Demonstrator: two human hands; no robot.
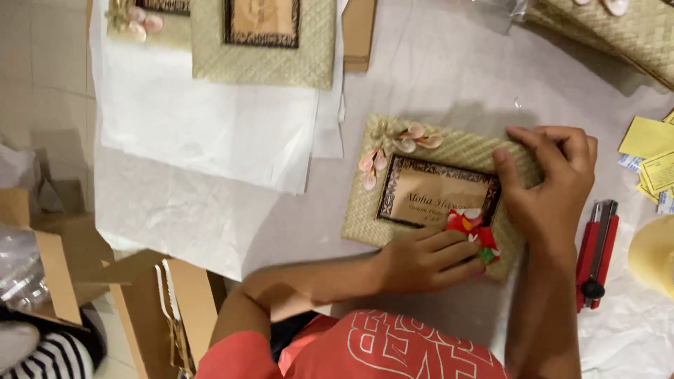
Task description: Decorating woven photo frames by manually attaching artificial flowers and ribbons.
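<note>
A woven straw picture frame (449,151) lies on white paper, with pink shell flowers (393,151) at its top left corner and a dark-bordered brown insert (435,193). My left hand (428,260) presses a small red, white and green floral piece (474,228) onto the frame's lower right corner. My right hand (547,182) grips the frame's right edge, thumb on its front face.
A red box cutter (597,253) lies right of my right hand, with a tape roll (653,256) and yellow slips (649,140) beyond it. More woven frames (263,42) rest on white paper sheets (203,126) further up. Open cardboard boxes (147,302) stand at the left.
</note>
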